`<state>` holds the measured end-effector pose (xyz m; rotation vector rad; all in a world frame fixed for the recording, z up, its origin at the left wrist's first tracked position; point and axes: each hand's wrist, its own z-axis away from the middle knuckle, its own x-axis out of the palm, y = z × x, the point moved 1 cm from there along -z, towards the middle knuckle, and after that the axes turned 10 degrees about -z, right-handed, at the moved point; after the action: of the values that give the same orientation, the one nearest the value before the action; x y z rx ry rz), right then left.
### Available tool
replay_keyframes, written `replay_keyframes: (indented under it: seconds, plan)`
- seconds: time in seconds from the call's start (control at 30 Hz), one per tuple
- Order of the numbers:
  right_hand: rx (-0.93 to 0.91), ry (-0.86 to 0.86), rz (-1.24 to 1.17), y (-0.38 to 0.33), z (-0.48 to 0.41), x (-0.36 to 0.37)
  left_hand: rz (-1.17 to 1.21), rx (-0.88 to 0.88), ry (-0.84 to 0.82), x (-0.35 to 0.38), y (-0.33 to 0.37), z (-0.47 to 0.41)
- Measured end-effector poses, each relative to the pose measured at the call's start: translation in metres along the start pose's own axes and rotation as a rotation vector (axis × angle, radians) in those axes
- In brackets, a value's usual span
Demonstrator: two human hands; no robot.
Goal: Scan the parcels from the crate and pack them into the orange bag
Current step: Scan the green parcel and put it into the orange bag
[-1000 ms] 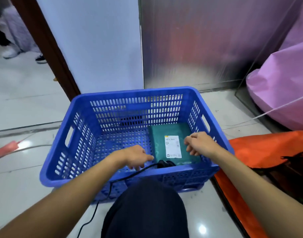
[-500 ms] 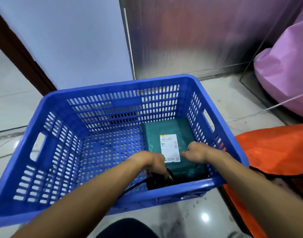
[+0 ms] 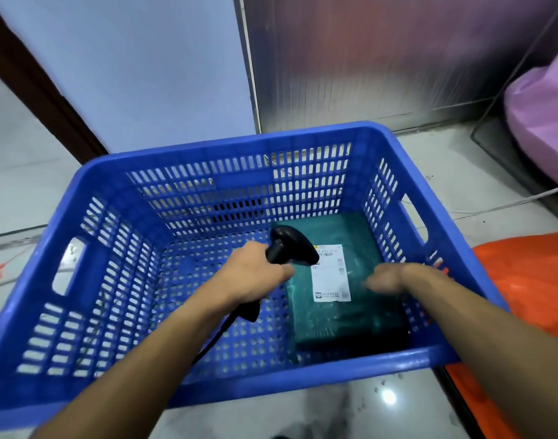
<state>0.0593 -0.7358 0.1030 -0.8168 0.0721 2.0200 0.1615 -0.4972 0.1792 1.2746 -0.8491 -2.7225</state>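
I am looking down into the blue crate [image 3: 90, 191], where one green parcel [image 3: 363, 315] is lying flat in the right-hand near corner, its white label [image 3: 329, 274] facing up. My left hand [image 3: 255, 277] is wrapped around the grip of the black scanner [image 3: 290, 248], holding its head tilted down over the top edge of the label, with the cable trailing back under my forearm. My right hand [image 3: 388, 278] is hovering just above the parcel's right side, fingers loosely spread and gripping nothing; the hand is smeared by motion, so I cannot tell whether it is touching the wrapping.

I am judging this as the scanning step for what looks like the only parcel left in the crate. The scanner's head is covering part of the label's top, so I am thinking the window needs to be aimed squarely at a barcode before anything is lifted. After that, the right hand is best placed to take the parcel by its right edge and carry it over the crate wall to the orange bag [image 3: 524, 280], which is lying on the floor just to the right.
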Motion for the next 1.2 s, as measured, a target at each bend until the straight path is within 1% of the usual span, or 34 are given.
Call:
replay_keyframes:
  seconds: [0.1,0.17,0.23,0.33,0.43,0.53,0.63,0.83,1.2]
  plan:
    - [-0.009,0.013,-0.064,0.002,-0.003,-0.004,0.223,0.015,-0.005,-0.001,-0.005,0.007]
    - [0.01,0.009,-0.133,0.003,-0.009,-0.003,0.276,0.055,-0.027,0.002,-0.008,0.009]
    - [0.046,-0.015,-0.178,0.007,-0.013,-0.001,0.257,0.091,0.009,0.003,-0.013,0.006]
    - [0.12,-0.043,-0.279,0.013,-0.03,0.003,0.229,0.115,0.115,0.0,-0.025,-0.005]
    - [0.137,-0.095,-0.251,0.013,-0.041,0.007,0.27,0.14,0.17,-0.005,-0.031,-0.01]
    - [0.131,-0.097,-0.151,0.011,-0.049,0.008,0.26,0.18,0.182,-0.004,-0.028,-0.009]
    - [0.15,-0.105,-0.122,0.012,-0.053,0.006,0.227,0.171,0.175,-0.002,-0.024,-0.009]
    - [0.149,-0.127,-0.17,0.013,-0.045,0.01,0.233,0.116,0.196,-0.006,-0.023,-0.003]
    - [0.216,-0.178,-0.198,0.006,-0.033,0.009,0.245,0.137,0.166,-0.009,-0.023,0.001]
